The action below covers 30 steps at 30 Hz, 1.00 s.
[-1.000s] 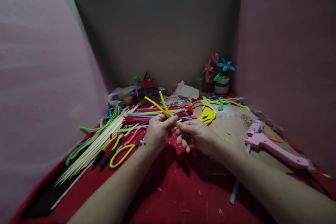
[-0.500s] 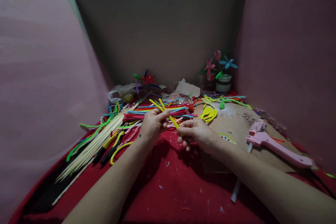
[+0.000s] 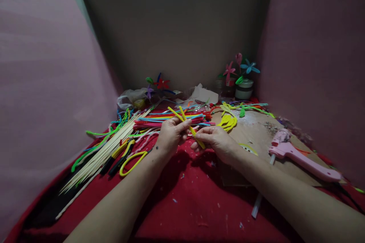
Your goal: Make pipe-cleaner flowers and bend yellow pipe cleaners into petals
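A yellow pipe cleaner (image 3: pixel 192 132) is held between both hands, above the red cloth. Its upper part shows two ends that spread apart in a V over my left hand; whether it is one bent stem or two I cannot tell. My left hand (image 3: pixel 174 131) pinches it near the fork, thumb on top. Lower down, the fingers of my right hand (image 3: pixel 212 140) close round it, and its bottom end pokes out beside them. Just behind the hands lies a bundle of red, blue and pink pipe cleaners (image 3: pixel 168 121).
Wooden sticks (image 3: pixel 105 152), pliers (image 3: pixel 122 155) and yellow-handled scissors (image 3: pixel 131 164) lie left. On cardboard (image 3: pixel 245 129) at right are a yellow pipe-cleaner piece (image 3: pixel 227 122) and a pink glue gun (image 3: pixel 299 157). Pipe-cleaner flowers (image 3: pixel 249 67) stand behind, near a plastic bag (image 3: pixel 128 98).
Both hands have shifted slightly right with the yellow pipe cleaner. More of its lower end now shows past my right fingers. The view has moved a little, and the scissors' handle shows more.
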{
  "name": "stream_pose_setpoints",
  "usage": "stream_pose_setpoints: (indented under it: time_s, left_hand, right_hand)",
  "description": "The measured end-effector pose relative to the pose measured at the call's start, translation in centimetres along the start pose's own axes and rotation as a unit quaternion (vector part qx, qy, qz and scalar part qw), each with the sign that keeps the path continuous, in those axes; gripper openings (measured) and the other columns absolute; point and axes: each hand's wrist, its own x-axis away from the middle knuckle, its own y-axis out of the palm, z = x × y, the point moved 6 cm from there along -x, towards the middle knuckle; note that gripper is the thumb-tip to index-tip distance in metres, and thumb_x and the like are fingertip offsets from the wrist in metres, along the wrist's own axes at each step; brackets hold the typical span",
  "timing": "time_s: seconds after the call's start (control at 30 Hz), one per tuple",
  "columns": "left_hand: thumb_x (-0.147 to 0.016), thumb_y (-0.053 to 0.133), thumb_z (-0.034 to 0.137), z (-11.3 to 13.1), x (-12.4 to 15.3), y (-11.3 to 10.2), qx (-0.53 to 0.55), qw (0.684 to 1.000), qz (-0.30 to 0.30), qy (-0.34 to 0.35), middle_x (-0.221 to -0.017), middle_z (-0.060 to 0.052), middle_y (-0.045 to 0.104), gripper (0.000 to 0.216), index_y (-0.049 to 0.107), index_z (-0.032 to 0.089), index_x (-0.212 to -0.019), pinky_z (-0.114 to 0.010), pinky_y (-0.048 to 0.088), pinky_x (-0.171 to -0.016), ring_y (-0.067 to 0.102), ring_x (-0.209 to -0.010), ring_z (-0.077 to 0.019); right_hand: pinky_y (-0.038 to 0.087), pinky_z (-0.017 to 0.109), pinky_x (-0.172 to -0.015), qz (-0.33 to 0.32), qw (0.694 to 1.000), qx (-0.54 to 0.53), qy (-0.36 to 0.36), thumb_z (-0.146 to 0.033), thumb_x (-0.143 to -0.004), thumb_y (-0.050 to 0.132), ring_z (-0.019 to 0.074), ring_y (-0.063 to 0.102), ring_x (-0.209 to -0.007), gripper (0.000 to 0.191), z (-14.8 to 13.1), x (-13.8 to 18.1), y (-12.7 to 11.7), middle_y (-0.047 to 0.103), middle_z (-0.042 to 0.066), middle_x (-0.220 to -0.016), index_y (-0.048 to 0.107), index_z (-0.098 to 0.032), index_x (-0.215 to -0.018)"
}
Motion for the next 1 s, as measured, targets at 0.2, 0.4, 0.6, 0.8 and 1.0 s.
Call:
stream_pose_setpoints:
  time_s: [0.2, 0.4, 0.6, 0.8, 1.0]
  left_hand:
    - [-0.061, 0.073, 0.033, 0.1, 0.1, 0.2, -0.007, 1.0, 0.004, 0.003, -0.045, 0.004, 0.052, 0.028, 0.053, 0.013, -0.062, -0.015, 0.024, -0.03, 0.041, -0.032, -0.0033]
    - [-0.067, 0.069, 0.033, 0.1, 0.0, 0.3, -0.055, 0.998, -0.023, 0.022, -0.052, -0.001, 0.058, 0.025, 0.057, 0.011, -0.064, -0.016, 0.031, -0.033, 0.045, -0.035, -0.0049]
    - [-0.068, 0.067, 0.03, 0.6, 0.6, 0.9, -0.124, 0.988, -0.091, 0.022, -0.053, -0.002, 0.058, 0.02, 0.063, 0.011, -0.068, -0.018, 0.029, -0.034, 0.044, -0.037, -0.0067]
    - [-0.074, 0.06, 0.025, 2.9, 1.2, 1.4, -0.334, 0.897, -0.098, 0.273, -0.079, -0.004, 0.06, 0.011, 0.071, 0.022, -0.075, -0.023, 0.041, -0.065, 0.052, -0.073, -0.0146]
    - [-0.081, 0.054, 0.025, 3.5, 1.7, 2.0, -0.476, 0.765, -0.15, 0.407, -0.081, -0.005, 0.06, 0.017, 0.069, 0.023, -0.072, -0.028, 0.035, -0.078, 0.048, -0.08, -0.0173]
  right_hand:
    - [0.042, 0.023, -0.05, -0.006, 1.0, -0.027, -0.005, -0.026, -0.067, 0.066, 0.0104, 0.057, -0.049, 0.015, 0.1, -0.1, -0.1, 0.067, 0.006, -0.062, 0.06, -0.013, -0.072]
    - [0.041, 0.022, -0.049, 0.014, 0.999, -0.032, -0.013, -0.025, -0.067, 0.064, 0.0096, 0.056, -0.048, 0.012, 0.1, -0.4, -0.5, 0.065, 0.004, -0.059, 0.06, -0.013, -0.067]
    - [0.04, 0.02, -0.045, 0.037, 0.998, -0.041, -0.017, -0.022, -0.064, 0.064, 0.0086, 0.054, -0.043, 0.01, -0.1, -0.5, -0.9, 0.063, 0.003, -0.053, 0.059, -0.013, -0.064]
    - [0.038, 0.02, -0.042, 0.032, 0.999, -0.02, -0.024, -0.023, -0.063, 0.062, 0.0087, 0.052, -0.04, 0.012, -0.4, -0.6, -0.9, 0.062, 0.002, -0.049, 0.056, -0.014, -0.058]
    - [0.039, 0.022, -0.044, -0.002, 1.0, -0.004, -0.024, -0.023, -0.061, 0.061, 0.0089, 0.05, -0.039, 0.012, -0.7, -0.4, -0.6, 0.062, 0.002, -0.048, 0.054, -0.015, -0.056]
